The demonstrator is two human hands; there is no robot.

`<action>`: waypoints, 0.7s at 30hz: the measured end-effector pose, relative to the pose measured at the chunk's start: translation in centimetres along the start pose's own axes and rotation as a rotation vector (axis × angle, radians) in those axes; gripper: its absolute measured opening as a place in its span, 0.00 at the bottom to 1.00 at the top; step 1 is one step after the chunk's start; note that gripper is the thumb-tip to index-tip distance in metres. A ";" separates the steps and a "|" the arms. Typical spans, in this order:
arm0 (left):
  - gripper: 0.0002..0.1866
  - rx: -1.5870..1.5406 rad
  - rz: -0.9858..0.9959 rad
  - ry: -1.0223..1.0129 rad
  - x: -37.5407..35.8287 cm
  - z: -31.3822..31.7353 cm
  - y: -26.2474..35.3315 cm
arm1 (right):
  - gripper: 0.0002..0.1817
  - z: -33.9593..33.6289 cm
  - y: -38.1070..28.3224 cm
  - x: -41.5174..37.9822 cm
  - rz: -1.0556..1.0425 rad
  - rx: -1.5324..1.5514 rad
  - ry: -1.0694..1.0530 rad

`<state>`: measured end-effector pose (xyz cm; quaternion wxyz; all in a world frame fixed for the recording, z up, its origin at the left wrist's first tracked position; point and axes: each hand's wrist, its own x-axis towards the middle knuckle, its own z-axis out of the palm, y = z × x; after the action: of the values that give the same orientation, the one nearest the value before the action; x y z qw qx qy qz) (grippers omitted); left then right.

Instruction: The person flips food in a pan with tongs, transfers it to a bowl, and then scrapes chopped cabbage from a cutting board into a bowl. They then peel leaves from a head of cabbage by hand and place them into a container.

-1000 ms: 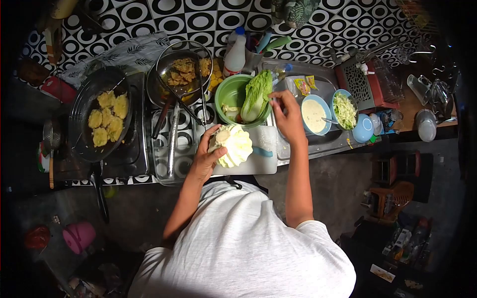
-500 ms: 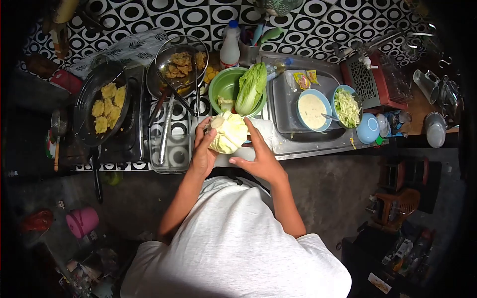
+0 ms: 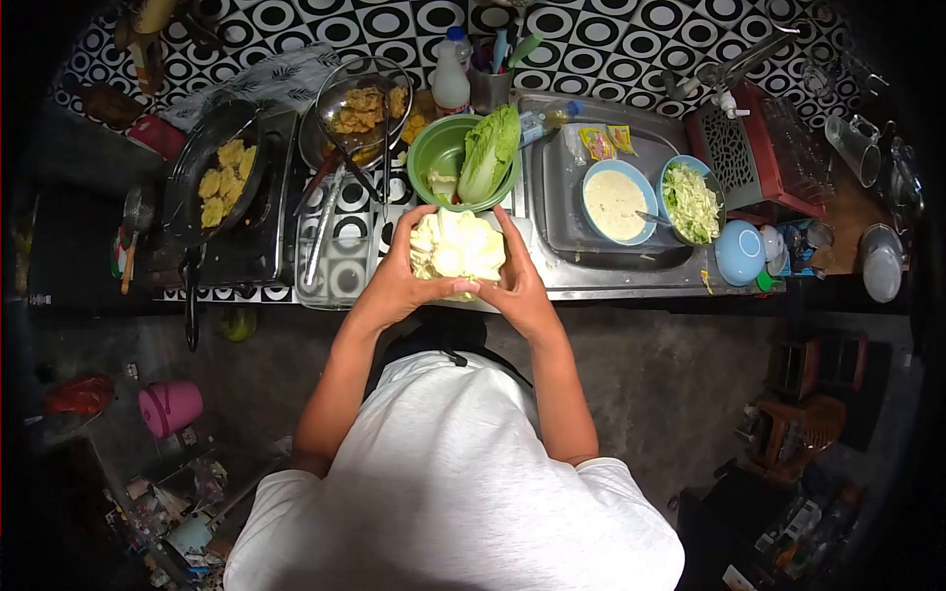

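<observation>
A pale yellow-green head of cabbage (image 3: 459, 244) is held between both hands in front of my body, its cut stem end towards me. My left hand (image 3: 396, 288) wraps its left side, and my right hand (image 3: 523, 298) curls round its right side. Both thumbs meet along the near edge. Just beyond the cabbage stands a green bowl (image 3: 426, 148) with a long napa cabbage (image 3: 490, 158) leaning in it and a pale vegetable piece (image 3: 440, 185) at its bottom. Under the hands, part of a white board (image 3: 522, 236) shows; the rest is hidden.
On the left, a black frying pan (image 3: 193, 182) holds yellow fritters. Fried food lies in a strainer (image 3: 360, 110) beside a glass tray (image 3: 330, 256). To the right are a blue bowl of batter (image 3: 617, 203), a bowl of shredded cabbage (image 3: 692, 202) and a steel sink (image 3: 572, 261).
The cabbage has been turned so its stem end faces me. My right hand has closed in against it, bringing the thumbs together. The camera view has shifted a little.
</observation>
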<state>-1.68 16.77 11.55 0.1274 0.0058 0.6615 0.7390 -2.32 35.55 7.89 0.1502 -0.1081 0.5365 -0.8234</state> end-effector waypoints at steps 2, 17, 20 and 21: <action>0.51 -0.017 0.099 0.090 -0.5 0.8 -1.3 | 0.52 0.0 0.4 -0.4 0.005 0.033 -0.016; 0.55 0.181 0.615 0.449 -4.1 5.4 -3.7 | 0.42 0.7 0.7 -3.8 -0.156 -0.062 -0.111; 0.56 0.224 0.627 0.460 -4.4 5.5 -4.2 | 0.42 0.2 0.0 -4.1 -0.123 -0.159 -0.102; 0.57 0.248 0.632 0.467 -4.4 5.5 -4.4 | 0.42 0.3 -0.5 -4.2 -0.127 -0.176 -0.094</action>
<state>4.34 21.71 8.68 -0.2610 0.0563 0.7223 0.6379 1.65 37.03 8.37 0.1126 -0.1933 0.5913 -0.7748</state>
